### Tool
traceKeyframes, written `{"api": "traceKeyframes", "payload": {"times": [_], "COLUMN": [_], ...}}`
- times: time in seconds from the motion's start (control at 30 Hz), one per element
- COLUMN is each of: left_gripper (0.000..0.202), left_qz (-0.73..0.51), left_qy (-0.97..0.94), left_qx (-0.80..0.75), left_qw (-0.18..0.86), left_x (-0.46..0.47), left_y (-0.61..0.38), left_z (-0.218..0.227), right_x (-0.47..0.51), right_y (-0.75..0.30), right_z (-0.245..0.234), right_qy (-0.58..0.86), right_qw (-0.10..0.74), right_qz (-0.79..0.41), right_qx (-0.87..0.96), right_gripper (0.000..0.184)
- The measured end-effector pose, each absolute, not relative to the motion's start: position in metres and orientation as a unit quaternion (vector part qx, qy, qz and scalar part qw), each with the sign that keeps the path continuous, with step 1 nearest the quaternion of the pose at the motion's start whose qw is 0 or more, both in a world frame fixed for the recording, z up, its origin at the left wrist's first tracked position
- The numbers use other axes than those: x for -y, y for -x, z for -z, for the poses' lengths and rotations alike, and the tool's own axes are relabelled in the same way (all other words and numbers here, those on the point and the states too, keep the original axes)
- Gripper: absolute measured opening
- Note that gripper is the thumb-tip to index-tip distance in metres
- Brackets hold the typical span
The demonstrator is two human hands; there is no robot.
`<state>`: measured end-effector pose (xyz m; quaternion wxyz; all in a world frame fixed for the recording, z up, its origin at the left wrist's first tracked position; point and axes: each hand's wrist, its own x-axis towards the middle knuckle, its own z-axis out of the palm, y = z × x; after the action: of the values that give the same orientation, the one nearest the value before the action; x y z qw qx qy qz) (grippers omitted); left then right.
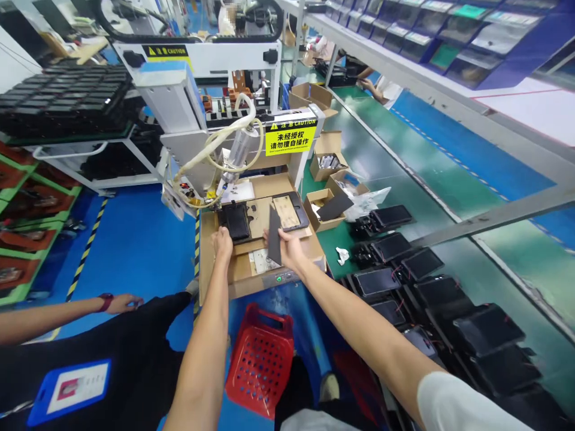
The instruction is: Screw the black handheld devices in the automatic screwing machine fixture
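Item: my right hand (285, 250), fingers closed on a dark flat panel (274, 236), which stands tilted on edge. Item: my left hand (222, 242), fingers bunched just below a black tablet (235, 222); whether they grip it, I cannot tell. Item: a tan-faced tablet in a dark frame (290, 211), just ahead of my right fingers, on a cardboard-covered bench (238, 263). Item: a dispensing head (240, 149), beyond my left fingers.

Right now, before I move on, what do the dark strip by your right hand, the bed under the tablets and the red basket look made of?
The dark strip by the right hand looks like thin matte black foam or rubber sheet, with no shine; I can't tell which. The bed looks like plain brown cardboard, with dull, cut edges. The red basket looks like moulded plastic, slightly glossy, with punched round holes.
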<state>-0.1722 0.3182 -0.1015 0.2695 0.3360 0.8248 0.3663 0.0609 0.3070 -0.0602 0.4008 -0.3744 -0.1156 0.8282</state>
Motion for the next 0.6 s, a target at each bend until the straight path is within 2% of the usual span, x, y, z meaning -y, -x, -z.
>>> {"api": "traceKeyframes", "payload": {"times": [0.17, 0.3, 0.6], "left_gripper": [0.040, 0.035, 0.038], "left_qz": [-0.307, -0.276, -0.325], "left_qy": [-0.336, -0.332, -0.334], "left_qx": [-0.853, -0.867, -0.854], "left_qw": [0.254, 0.247, 0.231], "left_x": [-0.335, -0.335, -0.323], "left_y": [0.174, 0.171, 0.162], "left_z": [0.113, 0.120, 0.119], "right_x": [-0.376, -0.396, -0.380], "right_y": [0.007, 0.020, 0.011], "right_z": [0.078, 0.087, 0.077], "right_qy": [0.351, 0.337, 0.295], "right_qw": [0.378, 0.355, 0.363], "right_qz": [-0.852, -0.869, -0.882], "right_qx": [0.090, 0.070, 0.053], "right_gripper": [0.032, 0.033, 0.037]}}
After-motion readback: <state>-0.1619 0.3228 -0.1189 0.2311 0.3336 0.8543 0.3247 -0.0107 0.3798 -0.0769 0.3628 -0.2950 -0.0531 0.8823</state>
